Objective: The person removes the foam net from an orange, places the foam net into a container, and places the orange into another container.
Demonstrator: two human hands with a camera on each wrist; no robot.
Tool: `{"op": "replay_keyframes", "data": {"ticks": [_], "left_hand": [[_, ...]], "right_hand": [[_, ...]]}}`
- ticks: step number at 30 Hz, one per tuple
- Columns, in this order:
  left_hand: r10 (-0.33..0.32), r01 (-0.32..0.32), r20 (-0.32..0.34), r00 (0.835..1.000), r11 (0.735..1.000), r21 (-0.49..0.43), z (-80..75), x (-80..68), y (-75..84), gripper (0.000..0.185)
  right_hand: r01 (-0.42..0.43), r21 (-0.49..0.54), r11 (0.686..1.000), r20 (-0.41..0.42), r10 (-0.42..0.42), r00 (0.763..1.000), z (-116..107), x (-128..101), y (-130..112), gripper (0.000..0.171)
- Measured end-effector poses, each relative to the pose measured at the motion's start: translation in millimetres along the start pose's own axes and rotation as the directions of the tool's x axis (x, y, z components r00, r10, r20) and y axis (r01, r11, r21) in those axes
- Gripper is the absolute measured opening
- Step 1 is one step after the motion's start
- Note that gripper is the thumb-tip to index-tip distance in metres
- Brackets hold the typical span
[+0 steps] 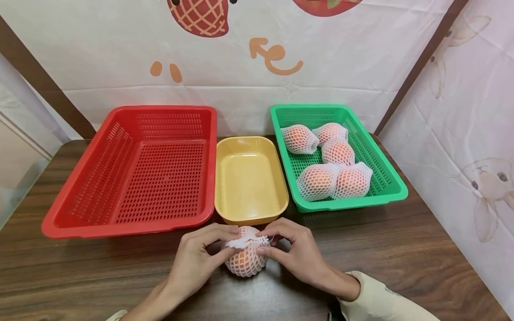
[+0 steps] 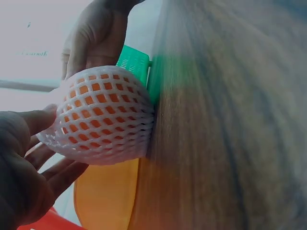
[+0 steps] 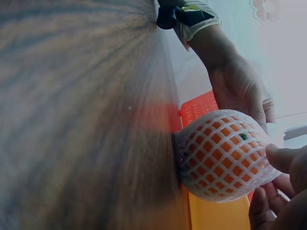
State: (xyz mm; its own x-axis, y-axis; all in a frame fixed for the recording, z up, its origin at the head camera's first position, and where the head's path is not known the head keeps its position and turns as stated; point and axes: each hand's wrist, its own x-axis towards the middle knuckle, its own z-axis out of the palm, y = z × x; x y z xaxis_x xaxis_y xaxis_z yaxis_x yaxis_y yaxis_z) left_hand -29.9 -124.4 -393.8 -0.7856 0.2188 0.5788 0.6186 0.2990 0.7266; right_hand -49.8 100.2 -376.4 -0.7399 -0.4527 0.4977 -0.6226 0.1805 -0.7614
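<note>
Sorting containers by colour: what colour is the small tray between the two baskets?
Yellow; the small tray shows best in the head view.

- The netted orange fruit in white foam mesh (image 1: 246, 257) sits on the brown wooden table (image 1: 401, 249), between the fingers of the left hand (image 1: 195, 259) and right hand (image 1: 299, 255).
- Just beyond the fingertips lies the yellow plastic tray (image 1: 250, 180).
- Left of it lies the red plastic basket (image 1: 136, 169); right, the green plastic basket (image 1: 385, 171) holding five netted fruits (image 1: 333, 165).
</note>
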Motion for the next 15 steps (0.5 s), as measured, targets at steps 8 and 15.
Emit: {"op": "replay_keyframes", "data": {"ticks": [8, 15], "left_hand": [[-0.063, 0.056, 0.106, 0.992, 0.996, 0.064, 1.4, -0.9, 3.3, 0.048], [-0.022, 0.019, 0.08, 0.997, 0.999, 0.033, 1.8, -1.3, 2.4, 0.035]], "right_hand": [[0.056, -0.006, 0.998, -0.002, -0.056, 0.998, -2, 0, -1, 0.02], [0.102, 0.022, 0.995, 0.036, -0.103, 0.994, 1, -5, 15, 0.023]]}}
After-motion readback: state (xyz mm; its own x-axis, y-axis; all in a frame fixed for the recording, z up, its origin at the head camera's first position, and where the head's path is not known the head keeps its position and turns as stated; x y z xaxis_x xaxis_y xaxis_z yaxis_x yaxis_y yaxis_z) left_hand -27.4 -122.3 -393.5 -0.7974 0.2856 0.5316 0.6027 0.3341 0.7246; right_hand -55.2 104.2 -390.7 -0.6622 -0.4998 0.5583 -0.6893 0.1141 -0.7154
